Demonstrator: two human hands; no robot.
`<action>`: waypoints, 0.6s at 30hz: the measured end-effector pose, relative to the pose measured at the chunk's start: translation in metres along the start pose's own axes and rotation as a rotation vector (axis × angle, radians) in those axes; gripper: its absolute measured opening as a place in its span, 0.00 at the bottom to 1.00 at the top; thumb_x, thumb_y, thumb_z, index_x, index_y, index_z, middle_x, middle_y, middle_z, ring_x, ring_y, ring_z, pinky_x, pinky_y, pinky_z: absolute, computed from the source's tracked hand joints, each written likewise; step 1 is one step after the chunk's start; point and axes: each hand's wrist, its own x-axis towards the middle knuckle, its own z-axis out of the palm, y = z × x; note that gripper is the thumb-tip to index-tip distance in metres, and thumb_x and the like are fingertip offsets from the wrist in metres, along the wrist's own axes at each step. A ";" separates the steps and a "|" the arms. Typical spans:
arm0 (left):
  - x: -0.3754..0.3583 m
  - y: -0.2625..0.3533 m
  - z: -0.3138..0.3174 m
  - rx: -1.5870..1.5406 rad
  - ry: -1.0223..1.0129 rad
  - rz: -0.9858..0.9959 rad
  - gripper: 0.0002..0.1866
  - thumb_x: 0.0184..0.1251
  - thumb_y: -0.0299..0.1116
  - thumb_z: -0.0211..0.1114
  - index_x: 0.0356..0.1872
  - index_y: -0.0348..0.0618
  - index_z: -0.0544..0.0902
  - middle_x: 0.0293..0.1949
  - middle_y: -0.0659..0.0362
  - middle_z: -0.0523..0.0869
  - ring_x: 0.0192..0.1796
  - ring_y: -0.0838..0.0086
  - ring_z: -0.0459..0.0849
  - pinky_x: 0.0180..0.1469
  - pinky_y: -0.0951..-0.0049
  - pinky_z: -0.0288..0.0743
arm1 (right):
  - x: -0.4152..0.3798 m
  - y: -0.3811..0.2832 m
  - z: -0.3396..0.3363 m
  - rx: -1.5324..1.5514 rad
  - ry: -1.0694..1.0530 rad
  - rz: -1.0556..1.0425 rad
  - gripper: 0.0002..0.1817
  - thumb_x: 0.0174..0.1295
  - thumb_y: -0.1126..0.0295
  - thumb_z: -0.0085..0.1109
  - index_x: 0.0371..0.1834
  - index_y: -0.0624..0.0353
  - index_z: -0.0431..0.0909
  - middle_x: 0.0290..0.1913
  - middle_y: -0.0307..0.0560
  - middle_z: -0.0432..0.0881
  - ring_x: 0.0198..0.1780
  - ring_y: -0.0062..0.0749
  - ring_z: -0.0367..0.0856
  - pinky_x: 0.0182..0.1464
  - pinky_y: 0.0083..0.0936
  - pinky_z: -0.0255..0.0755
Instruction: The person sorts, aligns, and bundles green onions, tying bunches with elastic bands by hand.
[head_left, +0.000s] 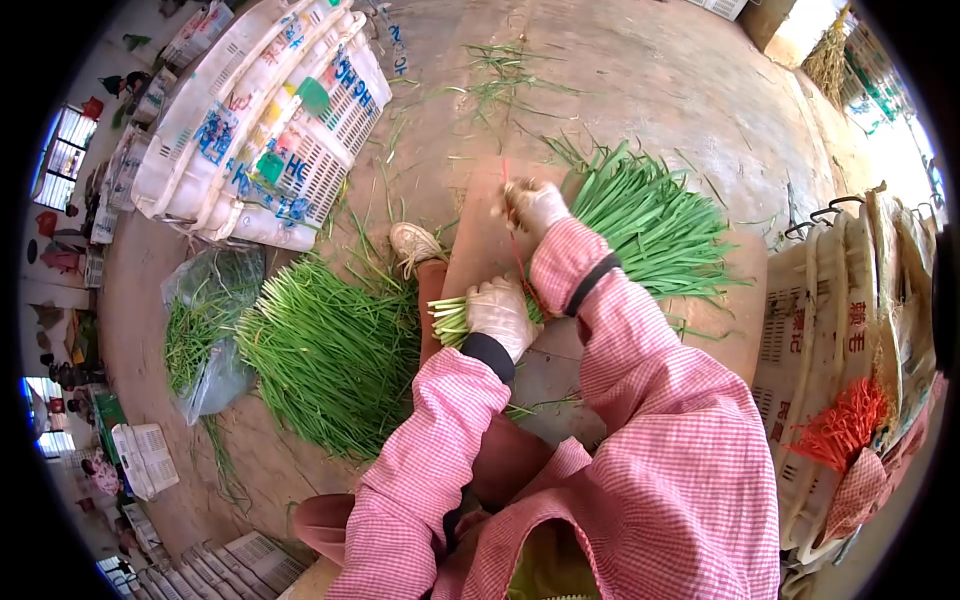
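My left hand (500,318), in a pale glove, is closed around a small bunch of garlic chives (452,320), whose pale cut ends stick out to the left. Farther forward, my gloved right hand (535,207) pinches a thin red tie (516,245), which runs down to the bunch. A neat heap of green chives (645,225) lies on a brown board (745,290) just beyond my right wrist. To the left, a larger pile of chives (325,350) rests on the floor, pale ends pointing up and left. My right forearm partly covers the board.
Stacked white plastic crates (265,120) stand at upper left, beside a clear plastic bag (212,335) of loose greens. More crates (810,340), with a bundle of red ties (845,425) on them, are at right. Loose leaves (500,80) litter the floor ahead.
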 end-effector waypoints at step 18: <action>-0.031 0.007 -0.008 -1.354 0.286 0.266 0.41 0.30 0.38 0.79 0.51 0.40 0.68 0.45 0.56 0.77 0.48 0.69 0.76 0.52 0.69 0.70 | -0.159 0.049 -0.038 0.537 -0.008 -0.438 0.31 0.42 0.74 0.69 0.52 0.64 0.67 0.45 0.47 0.78 0.46 0.34 0.76 0.48 0.29 0.72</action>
